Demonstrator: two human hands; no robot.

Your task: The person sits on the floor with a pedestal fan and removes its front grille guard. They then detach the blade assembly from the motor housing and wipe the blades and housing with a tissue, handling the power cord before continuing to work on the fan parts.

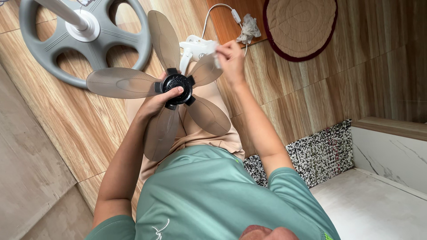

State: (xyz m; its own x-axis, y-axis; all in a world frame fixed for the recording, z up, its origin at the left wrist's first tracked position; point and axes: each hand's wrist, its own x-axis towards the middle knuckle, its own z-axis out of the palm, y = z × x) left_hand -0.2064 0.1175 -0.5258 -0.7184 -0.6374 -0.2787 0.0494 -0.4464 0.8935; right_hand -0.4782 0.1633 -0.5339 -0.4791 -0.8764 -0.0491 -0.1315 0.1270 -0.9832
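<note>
1. Presently the fan blade assembly (178, 84), 5 translucent brown blades on a black hub, is held above the person's lap, over the wooden floor (89, 129).
2. Left hand (158, 103) is closed on the hub from below, thumb pressed across its face; it carries the whole assembly.
3. Right hand (230, 57) is pinched shut on a small white cloth (215, 52), which lies against the tip of the upper-right blade.
4. Judgement: the step in hand appears to be wiping that blade. To do it well, support should stay at the hub, strokes should run from hub to tip, and pressure should be light, as thin blades likely flex.
5. Judgement: turning the hub 1 blade at a time would bring each blade to the cloth without changing grip.
6. Just beyond the right hand, a white fan part (195, 48) lies on the floor with a white cord and switch (235, 16) trailing from it.
7. A crumpled white rag (249, 27) lies near the cord.
8. A grey round fan base (84, 40) with its pole stands at upper left, well apart.
9. A round woven mat (300, 26) lies at upper right; a speckled mat (318, 153) lies beside the person.
</note>
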